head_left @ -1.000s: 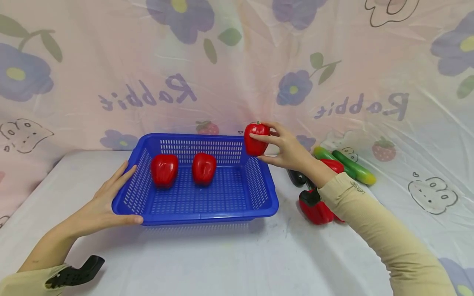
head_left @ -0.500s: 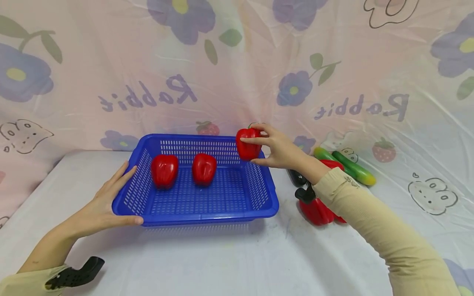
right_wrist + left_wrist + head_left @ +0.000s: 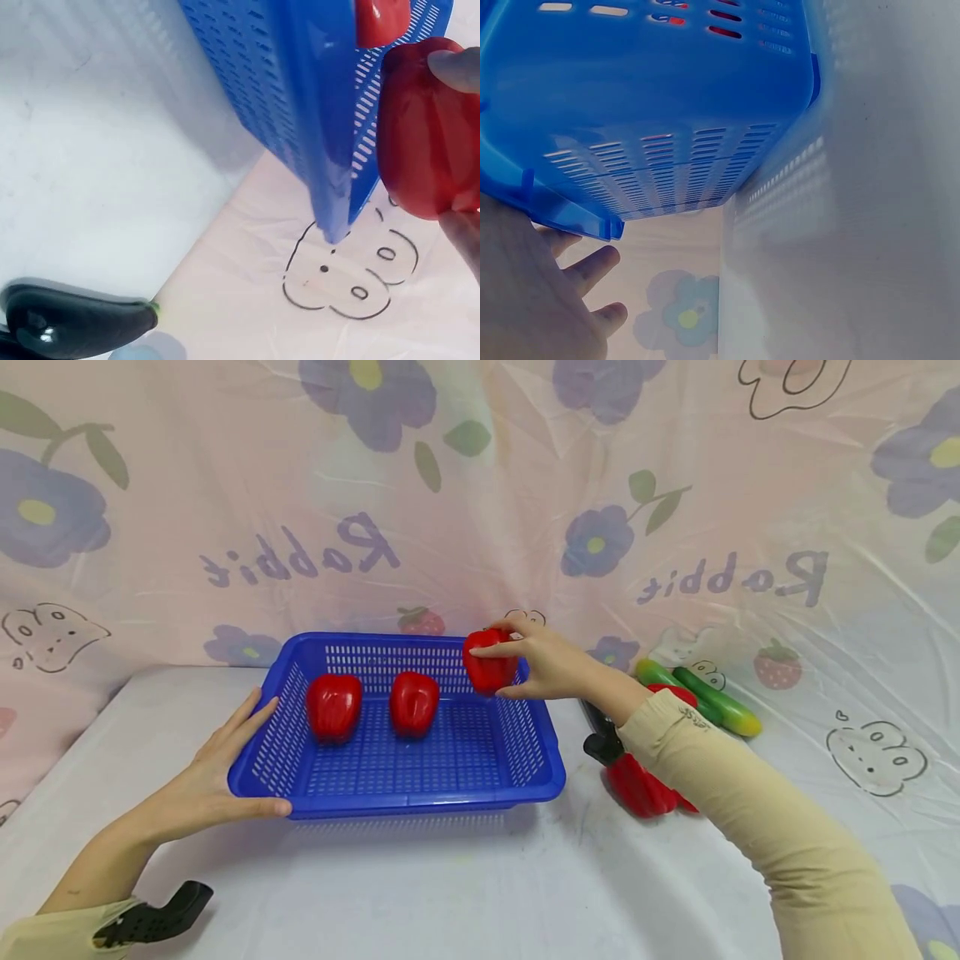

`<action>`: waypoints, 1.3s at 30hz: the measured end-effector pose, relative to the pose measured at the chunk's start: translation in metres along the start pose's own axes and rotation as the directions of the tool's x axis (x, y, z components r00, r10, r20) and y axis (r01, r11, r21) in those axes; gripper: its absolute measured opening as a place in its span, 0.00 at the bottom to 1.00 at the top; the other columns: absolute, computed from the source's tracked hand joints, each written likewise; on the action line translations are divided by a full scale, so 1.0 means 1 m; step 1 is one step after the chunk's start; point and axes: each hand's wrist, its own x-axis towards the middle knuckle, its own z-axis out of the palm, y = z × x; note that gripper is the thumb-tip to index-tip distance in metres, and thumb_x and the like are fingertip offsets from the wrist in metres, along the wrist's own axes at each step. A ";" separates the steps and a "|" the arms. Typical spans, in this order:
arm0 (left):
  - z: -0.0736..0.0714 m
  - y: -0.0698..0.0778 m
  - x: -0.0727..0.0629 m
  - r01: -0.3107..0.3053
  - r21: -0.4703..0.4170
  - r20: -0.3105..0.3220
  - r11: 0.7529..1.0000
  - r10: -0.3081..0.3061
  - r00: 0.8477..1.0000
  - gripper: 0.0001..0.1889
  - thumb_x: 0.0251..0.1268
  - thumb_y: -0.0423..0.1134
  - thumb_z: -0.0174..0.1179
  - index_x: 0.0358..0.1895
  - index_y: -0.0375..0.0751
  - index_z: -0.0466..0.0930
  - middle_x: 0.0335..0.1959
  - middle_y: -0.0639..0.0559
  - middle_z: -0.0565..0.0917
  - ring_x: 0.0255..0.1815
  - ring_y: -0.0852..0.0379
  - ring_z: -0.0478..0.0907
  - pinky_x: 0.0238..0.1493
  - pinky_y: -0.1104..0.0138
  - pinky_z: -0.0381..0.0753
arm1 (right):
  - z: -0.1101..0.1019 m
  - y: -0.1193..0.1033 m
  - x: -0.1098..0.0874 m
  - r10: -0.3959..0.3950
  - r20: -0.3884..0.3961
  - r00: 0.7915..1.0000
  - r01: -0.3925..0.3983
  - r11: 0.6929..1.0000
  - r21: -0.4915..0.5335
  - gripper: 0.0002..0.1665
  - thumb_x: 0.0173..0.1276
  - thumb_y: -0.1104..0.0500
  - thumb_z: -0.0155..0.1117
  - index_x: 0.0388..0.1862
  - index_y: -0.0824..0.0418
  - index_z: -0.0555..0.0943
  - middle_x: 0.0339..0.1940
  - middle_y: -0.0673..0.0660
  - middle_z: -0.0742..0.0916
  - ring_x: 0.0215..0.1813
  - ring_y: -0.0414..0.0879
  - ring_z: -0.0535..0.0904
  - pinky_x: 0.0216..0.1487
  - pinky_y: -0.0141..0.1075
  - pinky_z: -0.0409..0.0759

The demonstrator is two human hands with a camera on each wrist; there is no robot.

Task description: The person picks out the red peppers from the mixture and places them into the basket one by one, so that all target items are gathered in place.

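A blue plastic basket stands on the white cloth with two red bell peppers, a left one and a middle one, inside it. My left hand rests against its left end, the thumb along the front rim and straight fingers by the left side. In the left wrist view, that hand touches the rim. My right hand grips another red bell pepper between thumb and fingers, over the basket's back right corner. The right wrist view shows this pepper just inside the rim.
Right of the basket lie more red peppers, partly behind my right sleeve. Green cucumbers lie farther right, and a dark eggplant shows in the right wrist view. A printed cloth hangs close behind the basket.
My right hand has moved left and slightly down with the red bell pepper, from the basket's right rim to over its inside. My left hand and the basket stay put.
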 end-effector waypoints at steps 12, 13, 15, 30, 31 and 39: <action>0.000 0.000 0.000 0.009 0.007 0.000 1.000 -0.009 1.000 0.62 0.40 0.45 0.74 0.78 0.57 0.38 0.79 0.49 0.31 0.75 0.27 0.32 0.50 0.20 0.48 | 0.001 -0.008 0.012 0.067 0.130 0.989 -0.070 0.997 0.015 0.37 0.52 0.54 0.76 0.64 0.48 0.76 0.67 0.63 0.72 0.66 0.59 0.68 0.55 0.49 0.82; 0.000 0.000 0.000 0.008 0.007 0.000 1.000 -0.008 1.000 0.62 0.40 0.45 0.74 0.78 0.57 0.38 0.79 0.49 0.31 0.75 0.27 0.32 0.50 0.20 0.48 | 0.002 -0.008 0.013 0.066 0.137 0.988 -0.070 0.997 0.023 0.37 0.52 0.54 0.75 0.64 0.48 0.76 0.66 0.63 0.73 0.66 0.59 0.68 0.54 0.49 0.82; 0.000 0.000 0.000 0.011 0.005 0.001 1.000 -0.011 1.000 0.62 0.40 0.45 0.74 0.78 0.57 0.38 0.79 0.49 0.31 0.75 0.27 0.32 0.50 0.20 0.49 | 0.003 -0.009 0.015 0.067 0.153 0.986 -0.074 0.997 0.037 0.37 0.53 0.54 0.75 0.64 0.48 0.77 0.66 0.63 0.73 0.65 0.58 0.68 0.53 0.48 0.82; 0.000 0.001 0.000 0.017 -0.002 0.006 1.000 -0.017 1.000 0.62 0.41 0.45 0.74 0.78 0.58 0.38 0.79 0.50 0.31 0.75 0.28 0.32 0.50 0.20 0.49 | 0.013 -0.012 0.026 0.098 0.290 0.952 -0.124 0.990 0.072 0.34 0.54 0.54 0.74 0.63 0.49 0.78 0.64 0.63 0.74 0.62 0.56 0.71 0.56 0.46 0.81; 0.000 0.001 0.000 0.016 -0.004 0.007 1.000 -0.016 1.000 0.62 0.41 0.45 0.74 0.78 0.58 0.38 0.79 0.50 0.31 0.75 0.28 0.31 0.50 0.20 0.49 | 0.014 -0.012 0.027 0.101 0.298 0.949 -0.132 0.988 0.084 0.34 0.54 0.55 0.74 0.63 0.50 0.78 0.64 0.63 0.74 0.62 0.56 0.71 0.56 0.45 0.80; 0.000 0.001 0.000 0.019 0.000 0.007 1.000 -0.019 1.000 0.62 0.41 0.45 0.74 0.78 0.57 0.37 0.79 0.49 0.30 0.75 0.28 0.32 0.50 0.20 0.50 | 0.019 -0.009 0.033 0.133 0.320 0.938 -0.179 0.977 0.119 0.34 0.54 0.57 0.74 0.62 0.51 0.78 0.60 0.62 0.76 0.59 0.54 0.72 0.54 0.42 0.80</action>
